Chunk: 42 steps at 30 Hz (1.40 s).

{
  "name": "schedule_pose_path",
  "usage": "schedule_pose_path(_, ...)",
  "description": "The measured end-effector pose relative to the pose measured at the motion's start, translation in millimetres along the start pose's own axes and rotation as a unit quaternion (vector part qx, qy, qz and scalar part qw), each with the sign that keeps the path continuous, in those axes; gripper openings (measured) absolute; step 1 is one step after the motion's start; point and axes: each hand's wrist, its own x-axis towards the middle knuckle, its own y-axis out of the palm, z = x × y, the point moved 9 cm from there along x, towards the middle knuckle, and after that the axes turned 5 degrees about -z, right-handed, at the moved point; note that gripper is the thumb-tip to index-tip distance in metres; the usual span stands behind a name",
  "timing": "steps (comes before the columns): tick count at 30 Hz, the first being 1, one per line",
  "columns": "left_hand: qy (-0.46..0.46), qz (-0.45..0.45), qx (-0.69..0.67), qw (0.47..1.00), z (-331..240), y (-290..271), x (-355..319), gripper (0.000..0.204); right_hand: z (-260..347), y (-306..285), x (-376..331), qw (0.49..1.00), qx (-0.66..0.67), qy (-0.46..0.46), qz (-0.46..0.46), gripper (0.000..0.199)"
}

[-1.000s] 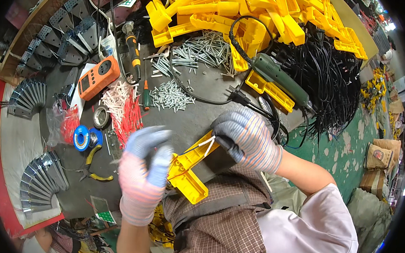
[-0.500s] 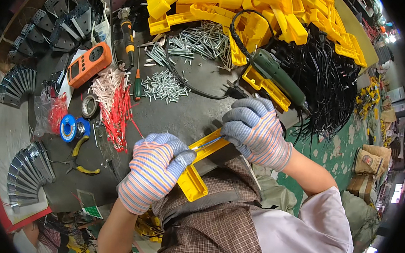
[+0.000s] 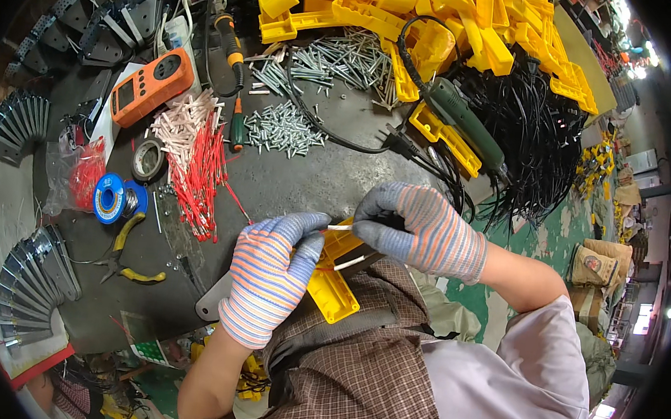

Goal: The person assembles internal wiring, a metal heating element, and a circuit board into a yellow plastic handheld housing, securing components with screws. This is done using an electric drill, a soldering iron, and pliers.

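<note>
Heaps ringing a grey flat worktop (image 3: pixel 318 183)

At the back, yellow plastic housings (image 3: pixel 458 16) are lying heaped behind long silver metal screws (image 3: pixel 338 63). Short silver metal screws (image 3: pixel 283 128) are sitting in front, right of a green-handled screwdriver (image 3: pixel 237 132). Rightward, a green cylindrical power tool (image 3: pixel 466 124) is lying left of tangled black cables (image 3: pixel 545 154). On the left, a blue round spool (image 3: pixel 107 198) is sitting nearer than an orange boxy meter (image 3: pixel 151 89). Nearest the wearer, a yellow hollow plastic shell (image 3: pixel 333 296) is extending between the striped-gloved left hand (image 3: pixel 275 266) and right hand (image 3: pixel 427 233).

Blue-and-orange-striped gloves (image 3: pixel 269 275), yellow casing (image 3: pixel 334 297)
</note>
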Motion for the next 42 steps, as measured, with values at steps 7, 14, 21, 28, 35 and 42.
schedule_pose_path(7,0.022,-0.039,0.036,0.998,4.9,-2.7,-9.8,0.014,10.9,3.5,-5.5,0.987,-0.126,-0.101,-0.019,0.02)
schedule_pose_path(14,0.038,-0.074,0.023,0.996,6.6,-4.6,-12.3,0.013,4.1,8.8,-2.4,0.988,-0.127,-0.076,-0.041,0.018)
schedule_pose_path(21,0.008,-0.08,0.015,0.997,9.0,-10.8,-10.9,0.018,5.3,12.4,1.8,0.988,-0.139,-0.047,-0.041,0.022)
schedule_pose_path(28,-0.051,0.201,0.046,0.977,21.4,11.3,18.6,0.018,67.2,17.6,-26.9,0.881,-0.311,-0.302,-0.188,0.023)
schedule_pose_path(35,-0.153,0.234,-0.084,0.956,37.7,16.1,12.7,0.019,36.4,59.4,-20.5,0.909,-0.34,-0.19,-0.148,0.019)
schedule_pose_path(42,-0.046,0.141,0.002,0.989,22.0,-1.9,9.0,0.017,39.9,54.2,-17.1,0.885,-0.387,-0.179,-0.187,0.02)
